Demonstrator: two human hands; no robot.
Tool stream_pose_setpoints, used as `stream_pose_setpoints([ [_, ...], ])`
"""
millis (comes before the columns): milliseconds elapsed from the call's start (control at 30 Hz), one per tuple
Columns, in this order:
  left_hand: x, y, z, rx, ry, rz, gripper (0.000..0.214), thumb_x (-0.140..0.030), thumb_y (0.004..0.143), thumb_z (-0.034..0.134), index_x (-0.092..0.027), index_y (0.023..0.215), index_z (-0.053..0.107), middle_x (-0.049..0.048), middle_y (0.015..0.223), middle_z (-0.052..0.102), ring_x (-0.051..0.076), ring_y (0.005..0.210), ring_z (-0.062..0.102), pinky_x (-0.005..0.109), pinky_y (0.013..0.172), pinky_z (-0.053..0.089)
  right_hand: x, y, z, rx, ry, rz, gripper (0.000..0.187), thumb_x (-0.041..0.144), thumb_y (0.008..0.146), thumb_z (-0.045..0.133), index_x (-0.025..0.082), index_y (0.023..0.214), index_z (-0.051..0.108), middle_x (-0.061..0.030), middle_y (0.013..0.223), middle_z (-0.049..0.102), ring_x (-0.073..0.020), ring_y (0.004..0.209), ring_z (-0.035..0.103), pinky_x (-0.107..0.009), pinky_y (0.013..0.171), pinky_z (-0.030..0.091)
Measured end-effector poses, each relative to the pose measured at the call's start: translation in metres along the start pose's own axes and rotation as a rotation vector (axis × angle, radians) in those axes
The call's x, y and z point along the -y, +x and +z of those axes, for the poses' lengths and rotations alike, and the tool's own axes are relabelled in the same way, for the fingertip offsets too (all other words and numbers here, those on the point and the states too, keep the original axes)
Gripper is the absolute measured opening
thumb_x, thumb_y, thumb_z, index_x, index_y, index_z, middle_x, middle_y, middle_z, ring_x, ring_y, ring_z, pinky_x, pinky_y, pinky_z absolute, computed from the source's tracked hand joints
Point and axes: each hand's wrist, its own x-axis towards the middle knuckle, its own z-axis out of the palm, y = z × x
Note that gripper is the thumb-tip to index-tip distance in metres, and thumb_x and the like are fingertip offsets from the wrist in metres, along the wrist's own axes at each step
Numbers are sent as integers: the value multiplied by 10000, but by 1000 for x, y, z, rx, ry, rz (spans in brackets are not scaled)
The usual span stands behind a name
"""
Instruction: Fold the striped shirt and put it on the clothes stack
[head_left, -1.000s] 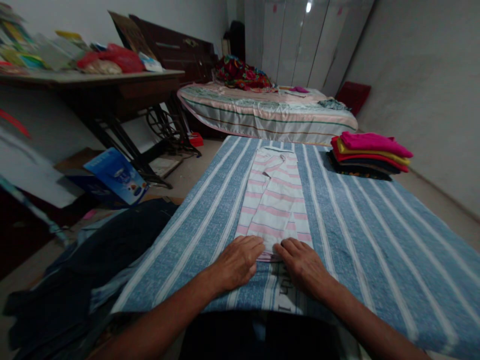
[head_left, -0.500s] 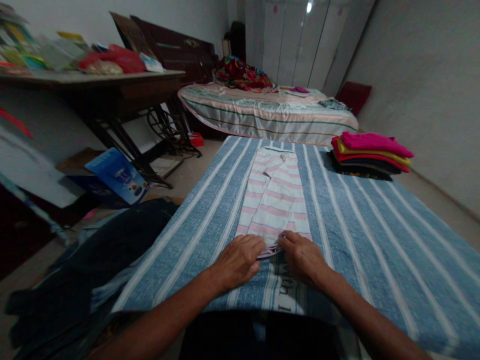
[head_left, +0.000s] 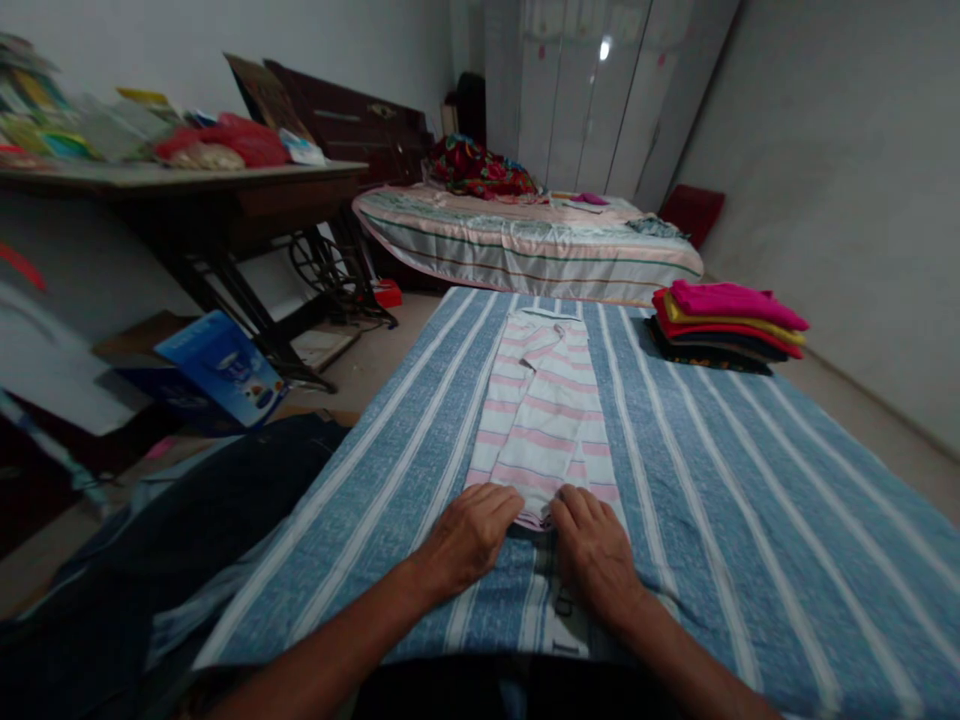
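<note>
A pink and white striped garment (head_left: 541, 410) lies folded lengthwise down the middle of a blue striped cloth (head_left: 712, 480). My left hand (head_left: 469, 535) rests at the garment's near hem, fingers curled on the edge. My right hand (head_left: 592, 545) sits beside it at the same hem, fingers bent and pinching the fabric. The two hands almost touch each other.
A stack of folded clothes (head_left: 726, 325) in pink, yellow, red and dark sits at the cloth's far right. Dark clothing (head_left: 187, 540) lies heaped on the left. A bed (head_left: 525, 240) stands beyond, a cluttered table (head_left: 187, 185) and a blue box (head_left: 221, 365) to the left.
Both hands have stayed at the near hem, drawing slightly closer together. The camera has tipped a little, shifting the scene down.
</note>
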Motion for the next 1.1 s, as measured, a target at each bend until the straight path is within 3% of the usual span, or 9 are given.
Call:
stream_pose_setpoints([
  [233, 5, 0, 0, -67, -6, 34, 286, -91, 864, 328, -174, 1028, 548, 77, 921, 621, 185, 925, 579, 338, 848, 473, -6, -8, 9, -114, -6, -72, 421, 36, 778, 396, 131, 1179, 482, -141, 1144, 532, -279, 1034, 460, -381, 814, 408],
  [533, 13, -3, 8, -158, 38, 109, 313, -80, 853, 336, -134, 1086, 539, 96, 969, 643, 187, 917, 595, 350, 837, 505, -9, -13, 16, -118, -10, -81, 410, 60, 804, 408, 154, 1196, 487, -135, 1182, 521, -278, 1077, 459, -386, 828, 432],
  [700, 15, -6, 11, -190, 134, 122, 400, -49, 805, 353, -121, 1160, 521, 126, 1104, 621, 217, 1053, 557, 390, 906, 479, -14, -8, 17, -152, -12, -132, 357, 52, 817, 410, 165, 1132, 535, -129, 1184, 530, -282, 1096, 461, -370, 827, 450],
  [933, 13, -4, 2, -133, 135, 40, 340, 0, 789, 357, -150, 1013, 564, 87, 1045, 643, 203, 1004, 576, 352, 897, 454, -27, 2, 13, 72, 138, -107, 411, 25, 792, 447, 218, 1132, 576, -53, 1283, 511, -254, 1215, 408, -338, 915, 421],
  [1100, 10, 16, -27, 94, 134, -57, 236, -39, 784, 374, -169, 891, 540, 50, 856, 635, 189, 783, 585, 296, 719, 465, -39, 33, -32, 321, 333, -103, 308, 78, 868, 390, 204, 1059, 595, -49, 1023, 631, -159, 932, 579, -236, 792, 434],
])
